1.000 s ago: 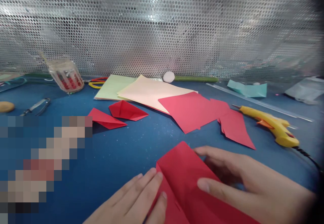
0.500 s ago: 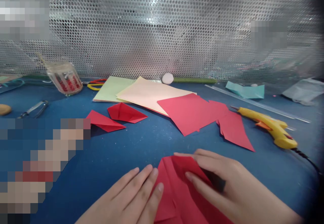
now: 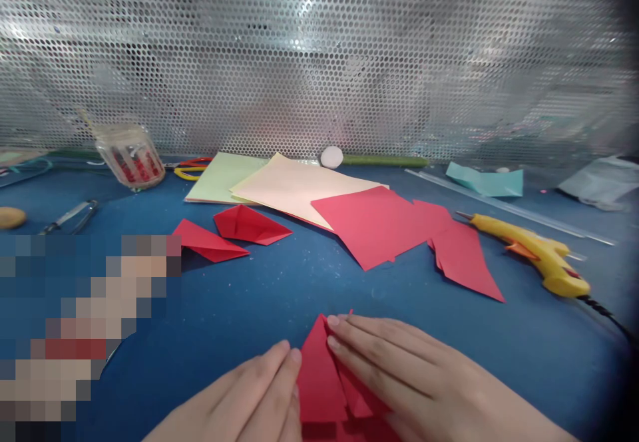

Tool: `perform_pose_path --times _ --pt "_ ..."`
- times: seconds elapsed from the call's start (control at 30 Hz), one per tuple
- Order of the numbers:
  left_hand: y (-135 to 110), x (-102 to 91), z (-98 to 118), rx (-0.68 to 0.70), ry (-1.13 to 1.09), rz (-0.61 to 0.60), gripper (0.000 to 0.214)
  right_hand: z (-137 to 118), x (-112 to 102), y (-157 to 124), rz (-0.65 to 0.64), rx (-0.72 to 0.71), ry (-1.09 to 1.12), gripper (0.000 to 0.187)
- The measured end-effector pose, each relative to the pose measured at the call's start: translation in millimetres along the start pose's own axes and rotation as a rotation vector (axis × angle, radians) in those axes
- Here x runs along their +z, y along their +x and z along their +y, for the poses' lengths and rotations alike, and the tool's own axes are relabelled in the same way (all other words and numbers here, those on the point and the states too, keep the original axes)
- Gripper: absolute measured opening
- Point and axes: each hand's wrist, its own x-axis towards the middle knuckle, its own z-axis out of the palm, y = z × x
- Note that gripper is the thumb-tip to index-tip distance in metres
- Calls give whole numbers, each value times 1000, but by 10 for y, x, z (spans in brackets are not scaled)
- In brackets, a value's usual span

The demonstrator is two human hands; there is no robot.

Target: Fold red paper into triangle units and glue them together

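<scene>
A red sheet of paper (image 3: 322,375) lies in front of me, folded to a point at its far end. My left hand (image 3: 249,389) rests along the paper's left edge, fingers outstretched and close together. Across the right-hand flap lies my right hand (image 3: 409,362), its fingers flat and their tips near the folded point. Neither thumb shows clearly. Beyond the hands, two folded red paper pieces (image 3: 252,225) lie on the blue table (image 3: 279,289). The near end of the sheet is cut off by the frame's bottom edge.
Red sheets (image 3: 374,222) overlap cream paper (image 3: 304,186) and green paper (image 3: 219,176). A yellow glue gun (image 3: 529,245) lies right, clear sticks (image 3: 499,202) behind it. Left stand a jar (image 3: 132,156) and scissors (image 3: 190,170). A pixelated person's arm (image 3: 114,289) reaches in. Perforated metal (image 3: 279,49) closes the back.
The right flap, lifted by my right hand before, is folded over toward the middle and pressed under flat fingers. My left hand has shifted slightly down and left.
</scene>
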Motion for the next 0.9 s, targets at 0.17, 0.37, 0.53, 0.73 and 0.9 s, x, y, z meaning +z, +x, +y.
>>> perform_pose_path --times 0.17,0.37,0.53,0.73,0.9 --pt "218 -108 -122 122 -53 -138 50 -56 67 -17 46 67 4 49" --pt "403 -155 -120 99 -40 -242 67 -81 96 -19 123 110 48 45" --pt "457 -156 -98 191 -7 -297 71 -83 6 10 105 119 107 47" --pt "349 -125 -93 124 -59 -273 63 -50 -18 14 70 121 151 46" --pt "222 -80 -18 25 -150 -235 53 -63 44 -3 63 71 2 46"
